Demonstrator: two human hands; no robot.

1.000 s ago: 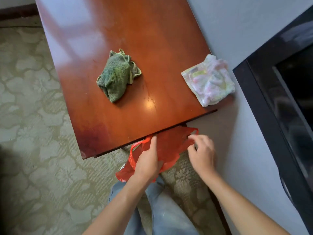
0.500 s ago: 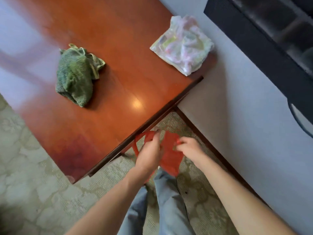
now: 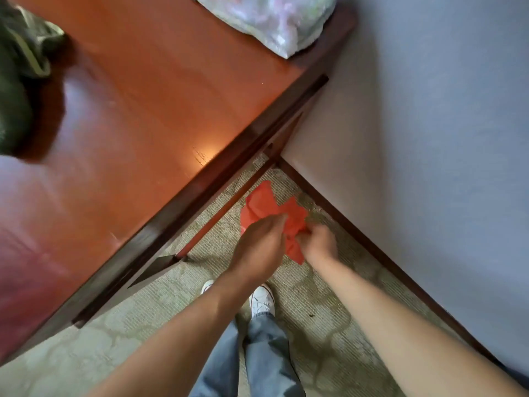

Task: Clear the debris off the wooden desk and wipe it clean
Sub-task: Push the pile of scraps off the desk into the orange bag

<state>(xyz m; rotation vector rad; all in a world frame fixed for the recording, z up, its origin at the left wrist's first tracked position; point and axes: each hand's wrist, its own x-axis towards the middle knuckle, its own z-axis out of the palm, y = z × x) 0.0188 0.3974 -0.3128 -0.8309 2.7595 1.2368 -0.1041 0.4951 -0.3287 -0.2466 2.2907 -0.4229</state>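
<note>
Green rag (image 3: 17, 81) sits upper left on the desk (image 3: 137, 116), w/ a crumpled clear bag (image 3: 272, 18) top centre at its corner. Lower centre, left hand (image 3: 262, 242) and right hand (image 3: 317, 243) both pinch a thin red bag (image 3: 272, 210) below the desk edge; it could tear or stay closed if they tug unevenly, so debris spills on the carpet (image 3: 309, 310).

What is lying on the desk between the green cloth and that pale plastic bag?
Nothing: the head view shows only bare wood of the desk between the green cloth and the pale plastic bag.
</note>
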